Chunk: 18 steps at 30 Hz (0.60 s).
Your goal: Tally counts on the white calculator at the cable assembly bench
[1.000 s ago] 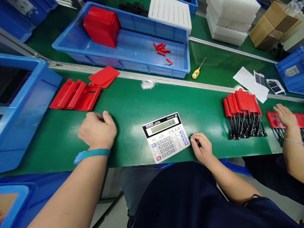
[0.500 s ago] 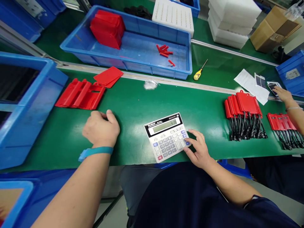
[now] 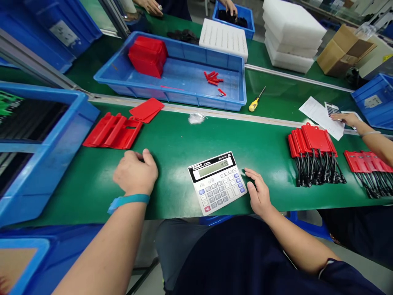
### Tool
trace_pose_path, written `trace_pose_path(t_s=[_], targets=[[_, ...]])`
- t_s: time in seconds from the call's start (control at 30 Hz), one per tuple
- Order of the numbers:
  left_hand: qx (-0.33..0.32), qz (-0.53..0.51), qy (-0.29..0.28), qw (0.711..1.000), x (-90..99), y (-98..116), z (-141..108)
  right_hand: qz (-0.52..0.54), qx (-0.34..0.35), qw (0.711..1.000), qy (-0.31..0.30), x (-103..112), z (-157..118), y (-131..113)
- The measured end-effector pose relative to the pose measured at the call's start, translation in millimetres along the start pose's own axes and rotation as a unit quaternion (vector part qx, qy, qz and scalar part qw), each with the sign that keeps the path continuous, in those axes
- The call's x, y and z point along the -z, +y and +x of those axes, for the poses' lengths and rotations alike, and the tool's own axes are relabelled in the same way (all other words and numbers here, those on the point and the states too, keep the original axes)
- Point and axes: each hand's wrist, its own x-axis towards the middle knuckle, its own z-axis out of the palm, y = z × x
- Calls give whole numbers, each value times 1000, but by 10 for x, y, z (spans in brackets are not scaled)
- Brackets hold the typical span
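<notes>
Step in hand, my read: calculator work, paused between key presses. Black-and-white desktop calculator (image 3: 218, 184) is lying flat on the glossy green bench (image 3: 175, 180), slightly skewed, near the front edge. Its grey LCD display (image 3: 215, 168) is showing the digits 4, 1, 9; decimal point too small to confirm.

Right hand (image 3: 258, 191) is resting just beside the calculator's right edge, nearest the blue-purple keys (image 3: 238, 180). It's holding nothing: thumb and index are standing apart, fingers loosely bent. Contact with the casing: can't tell. No finger is pressing a key.

Left hand (image 3: 136, 173) is sitting on the bench well to the calculator's left, back of the hand up, fingers curling under. Fingertips are hidden, so can't tell if they're pressed together or pinching something. Nearest to it: ribbed red plastic holders (image 3: 113, 131), lying just beyond the knuckles, apart from the hand.

Next move, if entry is continuing: it's calling for only a short leftward reach by the right hand, one fingertip landing squarely on one key. Main risk I'm seeing: a stray finger catching a neighbouring key, or the loose calculator sliding when pushed from the side.
</notes>
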Motion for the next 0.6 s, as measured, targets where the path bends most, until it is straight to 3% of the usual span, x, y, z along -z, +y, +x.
trace_pose_path(t_s=[0.6], targets=[[-12,-24,24,999,-50,-21,-8,-23,13,1000,0,-1,-7,44]])
